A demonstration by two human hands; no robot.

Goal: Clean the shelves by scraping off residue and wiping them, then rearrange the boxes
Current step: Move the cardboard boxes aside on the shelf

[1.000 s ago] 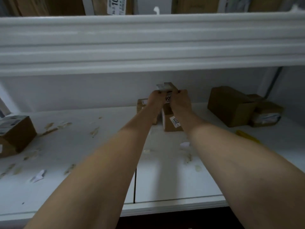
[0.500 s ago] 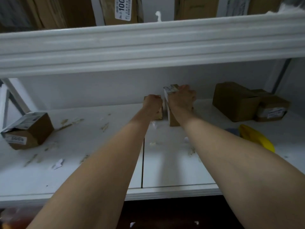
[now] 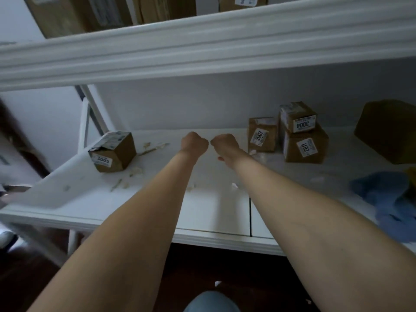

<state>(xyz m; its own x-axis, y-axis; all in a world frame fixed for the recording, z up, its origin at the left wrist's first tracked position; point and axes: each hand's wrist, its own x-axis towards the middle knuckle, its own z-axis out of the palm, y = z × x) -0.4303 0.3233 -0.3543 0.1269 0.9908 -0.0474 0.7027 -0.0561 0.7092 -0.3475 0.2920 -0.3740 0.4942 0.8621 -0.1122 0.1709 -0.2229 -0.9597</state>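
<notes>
Both my arms reach over the white shelf (image 3: 213,212). My left hand (image 3: 194,144) and my right hand (image 3: 225,144) are curled into fists side by side above the shelf's middle, holding nothing. To their right stand three small cardboard boxes: one labelled 2007 (image 3: 262,135), one labelled 2011 (image 3: 305,147), and one labelled 3004 (image 3: 297,117) stacked on top of the 2011 box. A box labelled 3005 (image 3: 113,152) sits at the left. Bits of tan residue (image 3: 153,148) and paper scraps lie scattered on the shelf.
A larger brown box (image 3: 387,130) stands at the far right. A blue cloth (image 3: 387,194) lies near the right front edge, beside something yellow. The upper shelf's white lip (image 3: 202,43) hangs overhead with more boxes above it. Dark floor lies below.
Both hands let go of the stacked boxes and moved left, away from them. The view swung left, so the boxes now sit to the right of my hands.
</notes>
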